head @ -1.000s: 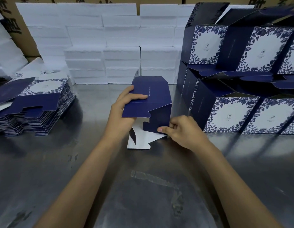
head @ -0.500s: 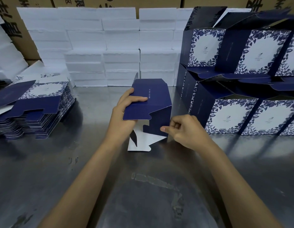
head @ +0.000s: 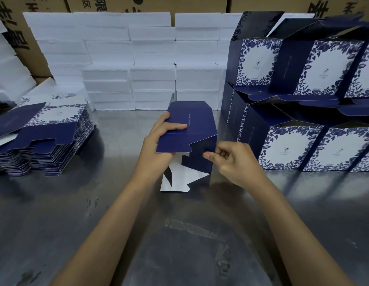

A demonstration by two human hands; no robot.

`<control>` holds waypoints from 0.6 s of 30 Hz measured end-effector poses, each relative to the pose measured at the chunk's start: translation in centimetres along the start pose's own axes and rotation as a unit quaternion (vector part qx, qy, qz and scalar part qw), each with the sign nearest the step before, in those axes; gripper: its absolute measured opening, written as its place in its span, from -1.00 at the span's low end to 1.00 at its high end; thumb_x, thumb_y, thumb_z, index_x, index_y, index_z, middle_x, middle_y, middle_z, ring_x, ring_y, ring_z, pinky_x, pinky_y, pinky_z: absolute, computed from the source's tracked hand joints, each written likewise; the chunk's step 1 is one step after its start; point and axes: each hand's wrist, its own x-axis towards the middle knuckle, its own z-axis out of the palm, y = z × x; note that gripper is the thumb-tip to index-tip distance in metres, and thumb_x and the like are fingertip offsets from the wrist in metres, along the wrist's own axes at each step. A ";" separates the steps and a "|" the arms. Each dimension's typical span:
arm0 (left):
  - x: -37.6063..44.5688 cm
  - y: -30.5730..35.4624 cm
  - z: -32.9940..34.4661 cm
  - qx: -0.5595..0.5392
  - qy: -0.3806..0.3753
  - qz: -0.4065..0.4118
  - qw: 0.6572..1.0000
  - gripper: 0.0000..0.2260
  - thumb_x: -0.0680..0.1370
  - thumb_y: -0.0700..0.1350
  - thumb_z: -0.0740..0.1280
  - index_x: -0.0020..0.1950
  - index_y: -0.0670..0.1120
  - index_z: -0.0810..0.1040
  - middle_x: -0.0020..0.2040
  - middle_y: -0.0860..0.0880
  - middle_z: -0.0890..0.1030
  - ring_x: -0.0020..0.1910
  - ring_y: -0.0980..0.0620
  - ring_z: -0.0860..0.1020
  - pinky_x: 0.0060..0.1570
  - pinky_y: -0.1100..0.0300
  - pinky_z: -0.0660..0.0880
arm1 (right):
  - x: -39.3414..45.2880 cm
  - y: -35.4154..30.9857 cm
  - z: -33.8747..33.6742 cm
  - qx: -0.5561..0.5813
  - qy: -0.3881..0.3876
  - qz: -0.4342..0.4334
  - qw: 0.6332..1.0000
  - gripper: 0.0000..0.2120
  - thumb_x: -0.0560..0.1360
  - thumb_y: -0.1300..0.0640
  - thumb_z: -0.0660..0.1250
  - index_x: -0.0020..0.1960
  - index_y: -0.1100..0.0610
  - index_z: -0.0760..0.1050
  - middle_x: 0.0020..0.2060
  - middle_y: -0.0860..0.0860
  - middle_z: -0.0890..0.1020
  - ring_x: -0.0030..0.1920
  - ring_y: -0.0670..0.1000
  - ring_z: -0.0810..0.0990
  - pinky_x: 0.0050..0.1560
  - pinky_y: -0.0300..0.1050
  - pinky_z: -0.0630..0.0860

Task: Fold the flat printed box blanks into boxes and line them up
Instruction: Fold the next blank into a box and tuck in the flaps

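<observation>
A half-folded navy box (head: 197, 129) lies on its side at the middle of the steel table (head: 179, 244), open end toward me, with a white inner flap (head: 180, 182) flat on the table. My left hand (head: 158, 145) grips its left wall, thumb on top and fingers under the navy flap. Just off the box's right front edge is my right hand (head: 231, 162), fingers curled and thumb pointing at the box; no contact shows. A stack of flat printed blanks (head: 41, 137) sits at the left. Folded boxes (head: 303, 104) stand in two stacked rows at the right.
White foam blocks (head: 138, 65) are piled along the back of the table, with brown cartons (head: 150, 3) behind them. More foam pieces (head: 6, 65) lean at the far left.
My right hand has let go of the box's lower right corner and lifted slightly up and to the right. The left hand keeps its hold, and the box has barely shifted.
</observation>
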 end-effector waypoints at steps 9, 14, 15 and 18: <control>-0.1 0.2 0.1 -0.002 -0.003 0.000 1.000 -0.58 0.43 -0.47 0.43 0.19 -0.07 0.61 0.54 -0.02 0.33 0.47 0.13 0.37 0.30 0.33 0.39 | 0.0 -1.0 -0.5 0.064 0.049 -0.025 0.996 -0.55 0.52 0.08 0.50 -0.34 0.19 0.30 -0.49 -0.06 0.27 -0.40 -0.07 0.23 -0.37 -0.26 0.23; -0.1 0.4 0.2 0.007 -0.014 0.001 1.000 -0.54 0.43 -0.44 0.46 0.19 0.03 0.59 0.56 -0.01 0.30 0.48 0.14 0.36 0.28 0.24 0.41 | -0.2 -1.1 -1.0 0.065 0.033 0.000 0.997 -0.58 0.51 0.05 0.49 -0.35 0.13 0.34 -0.48 -0.09 0.32 -0.40 -0.09 0.27 -0.33 -0.26 0.27; -0.1 0.4 0.1 0.010 -0.019 0.000 1.000 -0.54 0.44 -0.42 0.46 0.20 0.04 0.59 0.56 0.01 0.29 0.49 0.13 0.35 0.24 0.18 0.44 | -0.2 -1.2 -1.2 0.077 0.036 0.012 0.996 -0.64 0.51 0.06 0.49 -0.33 0.11 0.38 -0.45 -0.09 0.38 -0.39 -0.10 0.31 -0.29 -0.23 0.31; -0.1 0.5 0.1 0.029 -0.054 0.000 0.998 -0.51 0.46 -0.39 0.47 0.25 0.08 0.57 0.59 0.05 0.22 0.52 0.18 0.28 0.19 0.26 0.44 | -0.1 -2.0 -1.7 0.160 0.090 0.034 0.982 -0.81 0.43 0.03 0.44 -0.12 0.05 0.43 -0.17 -0.10 0.53 -0.15 -0.09 0.49 -0.07 -0.14 0.40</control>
